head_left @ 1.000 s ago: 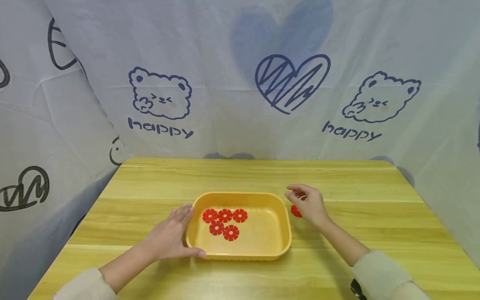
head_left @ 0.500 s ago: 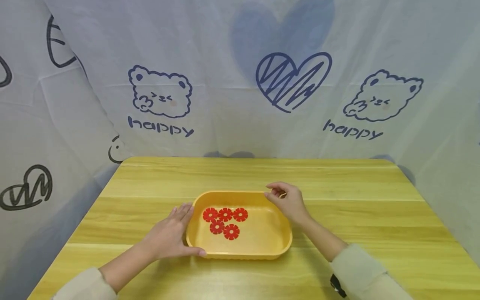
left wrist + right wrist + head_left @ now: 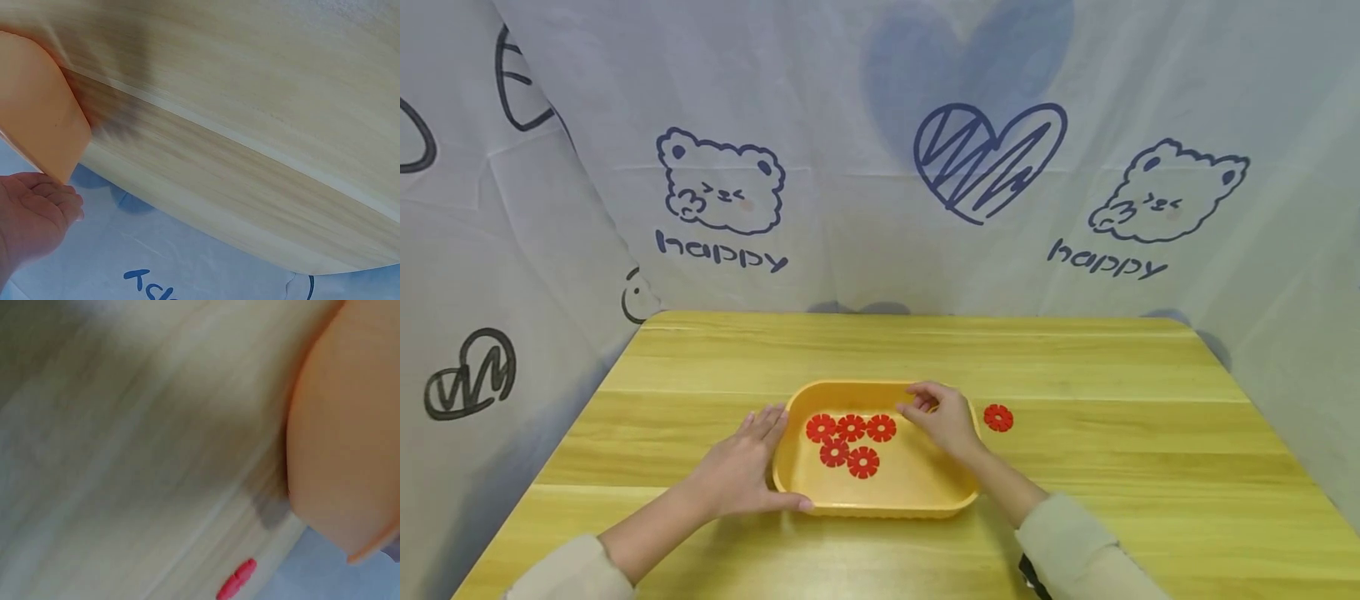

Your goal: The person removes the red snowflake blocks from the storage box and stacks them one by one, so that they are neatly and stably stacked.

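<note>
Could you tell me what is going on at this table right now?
A person sits at a wooden table with a yellow tray in front of them. The left hand rests against the tray's left end, thumb along the near rim. The right hand is over the tray's right side, fingers curled; whether it pinches anything cannot be told. Five red flower-shaped discs lie clustered in the tray, and one more red disc lies on the table just right of it.
</note>
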A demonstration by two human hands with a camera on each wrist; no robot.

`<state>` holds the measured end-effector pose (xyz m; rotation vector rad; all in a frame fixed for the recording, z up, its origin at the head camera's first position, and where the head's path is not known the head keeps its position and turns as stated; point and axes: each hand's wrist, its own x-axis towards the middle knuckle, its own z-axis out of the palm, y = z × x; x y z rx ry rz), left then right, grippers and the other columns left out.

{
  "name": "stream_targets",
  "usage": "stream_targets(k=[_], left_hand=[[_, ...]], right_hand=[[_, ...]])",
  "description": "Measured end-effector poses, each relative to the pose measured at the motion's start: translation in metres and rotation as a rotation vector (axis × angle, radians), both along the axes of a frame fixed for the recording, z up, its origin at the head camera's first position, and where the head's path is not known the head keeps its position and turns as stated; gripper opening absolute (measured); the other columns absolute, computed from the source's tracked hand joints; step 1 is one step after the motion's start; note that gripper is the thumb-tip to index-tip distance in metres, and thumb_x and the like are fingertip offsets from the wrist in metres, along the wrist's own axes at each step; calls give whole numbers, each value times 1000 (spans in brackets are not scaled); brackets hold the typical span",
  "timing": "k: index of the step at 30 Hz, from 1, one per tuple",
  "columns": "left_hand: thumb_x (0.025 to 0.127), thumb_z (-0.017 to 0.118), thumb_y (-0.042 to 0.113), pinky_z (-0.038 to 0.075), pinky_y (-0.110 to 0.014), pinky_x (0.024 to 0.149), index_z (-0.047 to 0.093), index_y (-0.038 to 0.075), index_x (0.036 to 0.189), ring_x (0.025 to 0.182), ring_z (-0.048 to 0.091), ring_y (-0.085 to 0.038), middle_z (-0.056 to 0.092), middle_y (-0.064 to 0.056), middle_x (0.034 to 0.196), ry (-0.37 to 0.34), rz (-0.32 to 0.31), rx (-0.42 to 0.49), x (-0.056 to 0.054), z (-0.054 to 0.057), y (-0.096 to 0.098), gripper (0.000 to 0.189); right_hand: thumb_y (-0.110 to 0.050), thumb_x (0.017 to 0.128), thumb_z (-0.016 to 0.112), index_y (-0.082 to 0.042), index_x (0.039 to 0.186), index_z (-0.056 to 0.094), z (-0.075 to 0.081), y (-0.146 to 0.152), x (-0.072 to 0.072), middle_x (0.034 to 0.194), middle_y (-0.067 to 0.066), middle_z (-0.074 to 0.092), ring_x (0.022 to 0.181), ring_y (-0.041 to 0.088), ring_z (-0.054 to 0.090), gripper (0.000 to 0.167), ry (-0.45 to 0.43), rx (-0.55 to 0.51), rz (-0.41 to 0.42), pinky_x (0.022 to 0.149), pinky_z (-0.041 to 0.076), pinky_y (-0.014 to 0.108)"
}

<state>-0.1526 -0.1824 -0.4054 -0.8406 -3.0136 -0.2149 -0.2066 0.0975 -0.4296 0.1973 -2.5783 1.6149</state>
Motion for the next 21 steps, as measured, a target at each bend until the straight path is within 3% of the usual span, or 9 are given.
stream_targets(k=[11,21], left_hand=[[65,54,81,36,-48,107,35,-12,136,133,35,-42,32,-29,144,5,5,-5,1,0,0,119],[65,55,80,34,-48,108,35,-13,136,133,35,-41,33,-30,143,8,-3,8,1,-1,0,118]], right_hand=[[-5,77,73,7,98,66,-5,-16,0,74,10,63,65,11,53,26,-46,33,57,57,45,14],[-2,74,74,8,101,65,-17,-19,-4,72,9,61,62,11,51,30,-146,101,74,55,46,18]])
